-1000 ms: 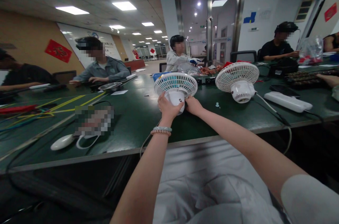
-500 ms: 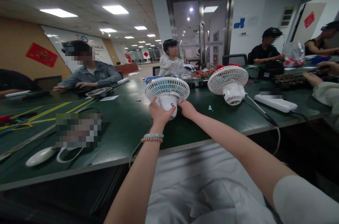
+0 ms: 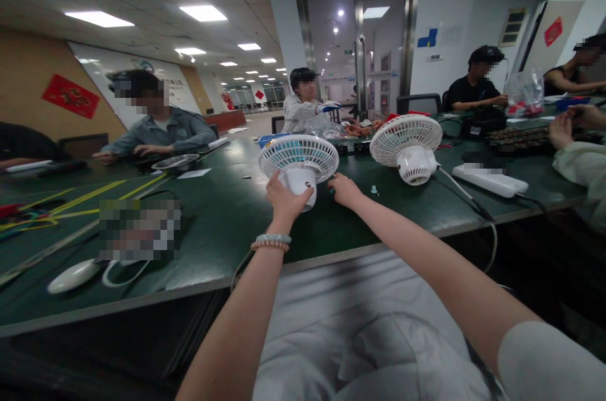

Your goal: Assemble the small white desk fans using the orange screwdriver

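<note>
A white fan with a round grille stands near the table's front edge, grille tilted up and away. My left hand is wrapped round its motor housing, thumb on the near side. Just right of the housing, my right hand is closed on a small dark and green item, mostly hidden by the fingers. A second white fan rests to the right, its cable running off the front edge. Between the two fans lies a small light-blue piece.
A white power strip lies at the right. At the left are a white oval object, yellow tape lines and coloured wires. Several people sit round the green table. Another person's hands are at the far right.
My right hand has moved a little right, away from the fan's housing, with the small item now showing at its fingers. My left hand keeps its hold on the fan.
</note>
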Demonstrator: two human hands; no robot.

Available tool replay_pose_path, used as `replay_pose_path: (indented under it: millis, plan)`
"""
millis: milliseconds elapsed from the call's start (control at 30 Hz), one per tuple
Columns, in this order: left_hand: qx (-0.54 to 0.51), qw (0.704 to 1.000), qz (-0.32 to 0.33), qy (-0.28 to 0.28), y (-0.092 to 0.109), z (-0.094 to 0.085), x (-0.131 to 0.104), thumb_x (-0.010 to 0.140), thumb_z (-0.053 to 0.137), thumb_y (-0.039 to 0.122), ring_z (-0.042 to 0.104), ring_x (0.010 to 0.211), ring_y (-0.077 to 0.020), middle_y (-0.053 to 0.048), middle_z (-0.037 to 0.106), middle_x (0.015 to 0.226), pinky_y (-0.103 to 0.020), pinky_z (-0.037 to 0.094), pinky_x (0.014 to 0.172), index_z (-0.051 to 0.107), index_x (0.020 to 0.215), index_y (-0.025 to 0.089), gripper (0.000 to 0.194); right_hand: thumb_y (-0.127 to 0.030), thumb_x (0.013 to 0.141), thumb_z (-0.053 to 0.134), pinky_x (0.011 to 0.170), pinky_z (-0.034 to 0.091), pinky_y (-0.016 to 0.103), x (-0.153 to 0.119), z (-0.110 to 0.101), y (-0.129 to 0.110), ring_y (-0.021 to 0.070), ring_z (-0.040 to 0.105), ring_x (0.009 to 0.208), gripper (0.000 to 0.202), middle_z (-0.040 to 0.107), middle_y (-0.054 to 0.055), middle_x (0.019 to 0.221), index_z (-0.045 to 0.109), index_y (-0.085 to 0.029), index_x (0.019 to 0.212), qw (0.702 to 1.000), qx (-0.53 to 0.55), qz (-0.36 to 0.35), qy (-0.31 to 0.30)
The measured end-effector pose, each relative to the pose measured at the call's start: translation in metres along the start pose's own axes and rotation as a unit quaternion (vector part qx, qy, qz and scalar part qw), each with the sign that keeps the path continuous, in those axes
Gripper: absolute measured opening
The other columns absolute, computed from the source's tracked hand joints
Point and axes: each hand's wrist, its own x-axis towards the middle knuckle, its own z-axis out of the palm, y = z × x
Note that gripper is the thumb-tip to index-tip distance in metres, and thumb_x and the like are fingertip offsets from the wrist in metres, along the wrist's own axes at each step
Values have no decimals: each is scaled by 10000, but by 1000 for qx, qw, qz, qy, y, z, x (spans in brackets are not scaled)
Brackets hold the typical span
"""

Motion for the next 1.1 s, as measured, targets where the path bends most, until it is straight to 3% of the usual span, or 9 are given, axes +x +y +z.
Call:
replay_pose_path:
  millis: [333,500,600,767,900,1100]
  plan:
    - [-16,1000,-4,-9,9,2,-6,540,684,450,320,1219,-319,-133,354,1267,-480,263,1020,263,1261,178,878,-59,673,525,808,452,300,-1,-3,4,197,564,919,270,539,100,1098,650,-179,879,1000,29,-6,1]
    - [-64,995,-23,77,13,-5,-3,750,493,382,382,1168,-262,-122,431,1193,-446,295,1000,352,1195,176,511,-95,705,507,832,447,306,-1,-6,3,208,555,954,271,539,113,1104,658,-173,916,999,40,8,35]
    - [-59,990,-65,111,18,-6,9,752,493,387,383,1158,-274,-120,440,1179,-465,292,994,388,1154,181,464,-99,719,485,845,441,301,-1,-9,3,204,540,986,295,547,107,1087,659,-178,944,997,51,5,56]
    - [-91,978,-77,170,16,2,34,781,470,303,431,1074,-209,-114,468,1117,-379,339,967,423,1055,139,323,-121,736,478,860,435,305,1,-14,6,199,521,1014,294,563,101,1074,659,-174,962,994,71,8,78]
    - [-105,971,-108,188,6,8,36,756,493,300,468,1027,-201,-105,478,1078,-367,374,941,425,1034,146,325,-114,746,462,871,423,294,0,-18,3,180,529,990,305,589,86,1055,655,-165,977,990,90,-9,105]
    - [-85,982,-96,137,7,9,23,667,596,363,438,1106,-251,-116,449,1118,-419,356,972,388,1102,160,524,-137,775,466,833,423,256,-6,-25,-9,147,547,892,277,606,66,974,641,-152,989,974,143,-83,157]
